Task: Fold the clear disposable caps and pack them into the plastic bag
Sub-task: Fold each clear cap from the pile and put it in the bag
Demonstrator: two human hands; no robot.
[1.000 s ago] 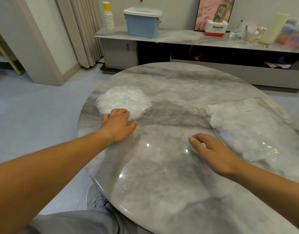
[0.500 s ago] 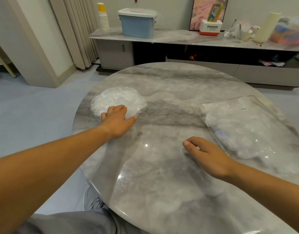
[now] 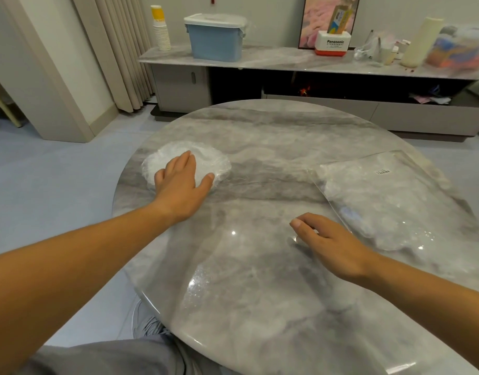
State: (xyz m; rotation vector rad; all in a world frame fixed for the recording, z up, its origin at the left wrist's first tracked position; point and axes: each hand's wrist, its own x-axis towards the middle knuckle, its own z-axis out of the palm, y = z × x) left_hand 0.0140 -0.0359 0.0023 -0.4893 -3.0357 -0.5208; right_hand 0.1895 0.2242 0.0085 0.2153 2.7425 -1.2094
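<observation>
A round pile of clear crinkled disposable caps (image 3: 214, 161) lies at the far left of the marble table (image 3: 260, 280). My left hand (image 3: 180, 182) rests flat on top of the pile, fingers straight and spread. A large clear plastic bag (image 3: 395, 201) with caps inside lies flat on the right side of the table. My right hand (image 3: 330, 244) hovers over the table just left of the bag's near corner, fingers loosely curled and holding nothing.
Beyond the table stands a low marble-topped cabinet (image 3: 287, 60) with a blue lidded box (image 3: 215, 36), a stack of paper cups (image 3: 160, 28) and a Panasonic box (image 3: 333, 43). Curtains (image 3: 119, 50) hang at the left. My knee (image 3: 111, 358) sits below the table's near edge.
My left hand has slid forward from the pile's near edge onto its top and flattened out. My right hand has stayed near the bag's corner.
</observation>
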